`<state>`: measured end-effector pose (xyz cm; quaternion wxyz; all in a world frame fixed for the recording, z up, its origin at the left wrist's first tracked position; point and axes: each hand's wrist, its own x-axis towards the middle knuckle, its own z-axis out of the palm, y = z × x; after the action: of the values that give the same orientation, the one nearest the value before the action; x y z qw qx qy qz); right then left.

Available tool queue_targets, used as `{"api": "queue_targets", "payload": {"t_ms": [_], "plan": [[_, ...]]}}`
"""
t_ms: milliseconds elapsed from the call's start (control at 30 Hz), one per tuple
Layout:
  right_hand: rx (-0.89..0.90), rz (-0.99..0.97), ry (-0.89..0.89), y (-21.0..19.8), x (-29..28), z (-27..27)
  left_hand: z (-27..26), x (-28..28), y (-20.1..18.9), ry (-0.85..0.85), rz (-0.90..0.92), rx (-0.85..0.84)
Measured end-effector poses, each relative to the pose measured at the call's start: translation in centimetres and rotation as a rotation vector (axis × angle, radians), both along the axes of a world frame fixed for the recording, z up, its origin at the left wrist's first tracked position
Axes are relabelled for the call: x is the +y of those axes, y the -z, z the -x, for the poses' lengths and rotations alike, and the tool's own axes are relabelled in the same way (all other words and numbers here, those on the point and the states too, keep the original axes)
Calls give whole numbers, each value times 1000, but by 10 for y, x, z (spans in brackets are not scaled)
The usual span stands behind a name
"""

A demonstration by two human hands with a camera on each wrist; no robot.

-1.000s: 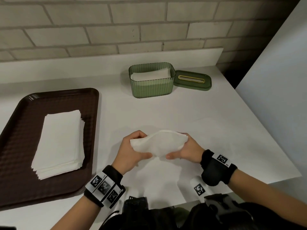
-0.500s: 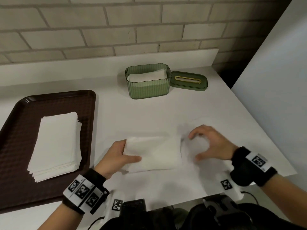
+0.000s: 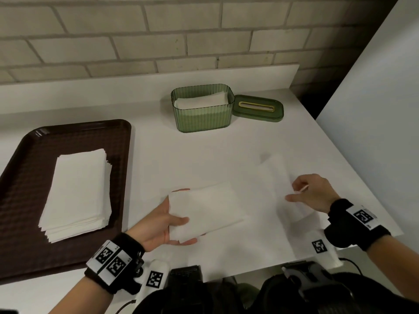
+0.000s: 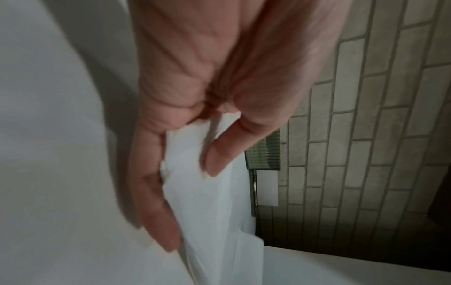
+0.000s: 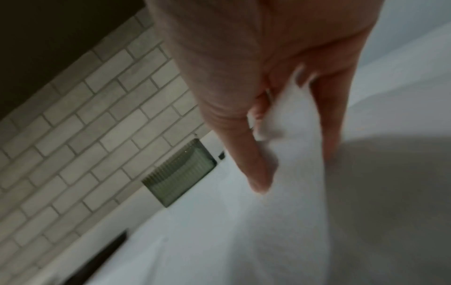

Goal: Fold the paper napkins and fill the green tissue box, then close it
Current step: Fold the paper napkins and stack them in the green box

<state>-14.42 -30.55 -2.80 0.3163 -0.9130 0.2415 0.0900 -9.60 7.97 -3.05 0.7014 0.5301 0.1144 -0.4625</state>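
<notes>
Change: since half a second before, the right hand point(image 3: 314, 193) had drawn away toward 3 o'clock with a second white sheet point(image 3: 286, 191); the left hand point(image 3: 158, 225) had lifted the folded napkin's near end.
Left hand: thumb on top and fingers beneath pinched the folded napkin point(image 3: 207, 208) at its left edge, just above the table point(image 3: 204, 152).
Right hand: thumb and curled fingers pinched the thin sheet, which was blurred and hard to trace against the white top.
Folded napkin: soft, matte, rectangular, layered at the edge.
Green box point(image 3: 202, 109): at 12 o'clock near the wall, ribbed translucent plastic with rounded corners, open, white napkins inside up near the rim.
Lid point(image 3: 258, 108): flat, same green, with a gold-rimmed slot; lying touching the box's right side.
Tray point(image 3: 20, 177): dark brown, textured, rounded corners, at 9 o'clock.
Stack point(image 3: 79, 194): unfolded white napkins on the tray, edges slightly fanned.
Wall point(image 3: 136, 37): pale bricks with grey joints.
Left wrist view: showed the thumb point(image 4: 227, 152) pressing into the napkin's layers point(image 4: 214, 212), which the head view hid.
Right wrist view: showed paper point(image 5: 290, 123) running up between the fingers point(image 5: 246, 146), and the box point(image 5: 179, 173) beyond; motion-blurred.
</notes>
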Motion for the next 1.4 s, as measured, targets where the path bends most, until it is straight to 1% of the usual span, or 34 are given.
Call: {"api": "queue_targets", "payload": {"t_ms": [67,133,167,233,300,400,467,567,633,733,767,867,967,1033,1067,1133,1200,1267,1333,1400], "plan": [[-132,-178,-56,-13,11,-5,1,0,-3,16,41,13],[-278,-384,-200,-39,30,-9,1,1,-4,16,61,16],[-322,-480,-291,-55,41,-11,1,0,-4,16,69,14],[-340,-638,-464,-84,61,-14,2,0,-7,35,97,14],[-320,-720,-593,-100,77,-19,2,1,-9,69,141,19],[-238,-709,-713,-96,95,-30,3,3,-8,95,160,26],[-175,-698,-745,-78,105,-38,4,4,-7,92,169,36],[-58,-679,-773,-48,114,-51,4,3,-9,26,111,88],[14,-624,-804,-34,119,-59,3,4,-7,17,132,114],[76,-506,-830,-21,124,-66,4,2,-9,7,153,96],[82,-475,-828,-18,125,-68,5,1,-11,17,125,51],[65,-366,-796,-14,125,-67,6,-2,-10,59,38,-174],[15,-138,-793,-17,121,-65,9,-3,-12,106,52,-326],[19,-47,-797,-21,117,-65,12,-4,-15,159,73,-487],[38,-33,-785,-23,113,-66,12,-4,-17,177,48,-594],[84,-103,-740,-28,107,-65,11,-5,-22,174,-80,-803],[64,-235,-706,-34,103,-60,9,-5,-23,174,-178,-919],[-48,-276,-667,-40,100,-55,7,-4,-20,167,-321,-994],[-201,-254,-626,-47,100,-49,5,-1,-19,156,-535,-1136],[-350,-247,-595,-52,101,-43,4,0,-24,145,-663,-1279]]}}
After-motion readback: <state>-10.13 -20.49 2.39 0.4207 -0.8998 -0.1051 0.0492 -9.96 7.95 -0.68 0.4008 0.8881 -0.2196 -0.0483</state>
